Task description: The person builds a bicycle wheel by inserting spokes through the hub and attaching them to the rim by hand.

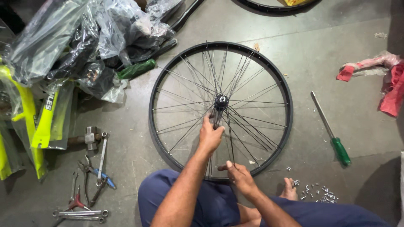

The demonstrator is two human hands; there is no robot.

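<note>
Bicycle wheel (277,80) flat on floor (336,42), hub (221,102) at centre. Left hand (210,136) just below hub, fingers pinched on spokes (215,117) running up toward hub. Right hand (240,174) at near rim, fingers closed on a spoke end (nipple unseen). Left hand nearer hub.

Wheel rim (156,126): black. Spokes (248,126): thin silver-grey, some dark. Hub (221,101): black. Floor (336,33): plain grey concrete, scuffed. Screwdriver (330,128): silver shaft, green handle. Rags (378,73): red and pink. Small nipples (315,191): silver. Trousers (210,201): dark blue. Bike frame parts (38,122): neon yellow with black-white lettering, under clear plastic wrap (105,29). Green bundle (136,69) beside wrap. Spanners (80,213): bare steel. Pliers (99,176): blue grips. Cutters (75,201): red grips. Hammer (90,138): grey head.
</note>
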